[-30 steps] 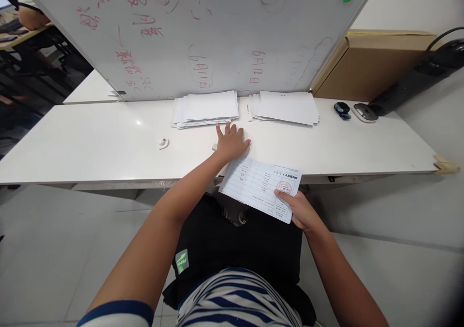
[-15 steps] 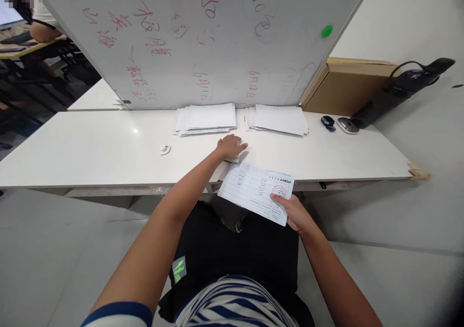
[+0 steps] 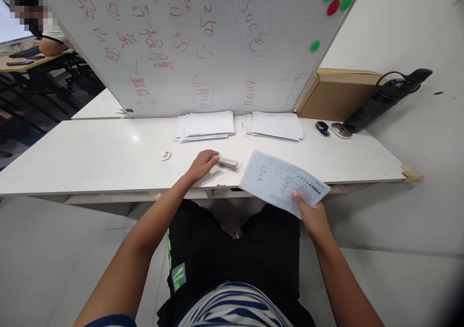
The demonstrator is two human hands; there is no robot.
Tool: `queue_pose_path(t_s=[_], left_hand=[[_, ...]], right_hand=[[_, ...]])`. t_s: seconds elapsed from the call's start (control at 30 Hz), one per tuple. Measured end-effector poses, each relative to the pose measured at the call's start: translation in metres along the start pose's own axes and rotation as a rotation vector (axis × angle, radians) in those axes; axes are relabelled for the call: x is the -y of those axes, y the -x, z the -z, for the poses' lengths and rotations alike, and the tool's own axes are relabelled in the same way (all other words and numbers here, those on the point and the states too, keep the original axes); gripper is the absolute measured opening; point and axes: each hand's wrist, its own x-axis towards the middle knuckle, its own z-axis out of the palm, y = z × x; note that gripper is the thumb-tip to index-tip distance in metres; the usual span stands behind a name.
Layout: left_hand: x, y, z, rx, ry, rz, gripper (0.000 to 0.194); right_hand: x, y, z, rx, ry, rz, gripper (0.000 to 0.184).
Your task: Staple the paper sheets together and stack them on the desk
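Observation:
My right hand [image 3: 312, 217] grips a pale blue printed form [image 3: 275, 179] by its lower right corner, thumb on top near a red round stamp. The form is tilted over the table's front edge. My left hand [image 3: 203, 166] is closed around the rear end of a small light-coloured stapler [image 3: 228, 163], low over the table. The stapler's front end points right, towards the form but apart from it. My left fingers partly hide the stapler's back.
Two paper stacks, one left [image 3: 206, 125] and one right [image 3: 275, 125], lie before a whiteboard [image 3: 224, 76]. A white curved item [image 3: 166, 156] lies at left. A watch [image 3: 322, 128], a mouse [image 3: 341, 130], a black bottle [image 3: 384, 100] and a cardboard box [image 3: 337, 95] stand right. Another person sits far left.
My left hand has moved left and back from the form with the stapler, which now shows. My right hand has carried the form to the right, away from the stapler.

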Motion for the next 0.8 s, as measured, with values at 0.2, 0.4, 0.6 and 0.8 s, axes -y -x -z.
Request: queue_pose_path(t_s=[0.2, 0.4, 0.6, 0.8], left_hand=[[0.003, -0.003, -0.007, 0.05, -0.117, -0.014, 0.042], [0.003, -0.003, -0.009, 0.011, -0.134, -0.031, 0.034], [0.002, -0.002, -0.007, 0.027, -0.162, -0.012, 0.032], [-0.003, -0.001, -0.006, 0.046, -0.161, 0.02, 0.033]], right_hand=[[0.043, -0.005, 0.008, -0.174, 0.205, 0.271, 0.043], [0.043, -0.017, -0.007, -0.193, 0.218, 0.199, 0.042], [0.029, -0.021, -0.013, -0.161, 0.164, 0.142, 0.042], [0.033, -0.014, -0.012, -0.148, 0.189, 0.115, 0.038]])
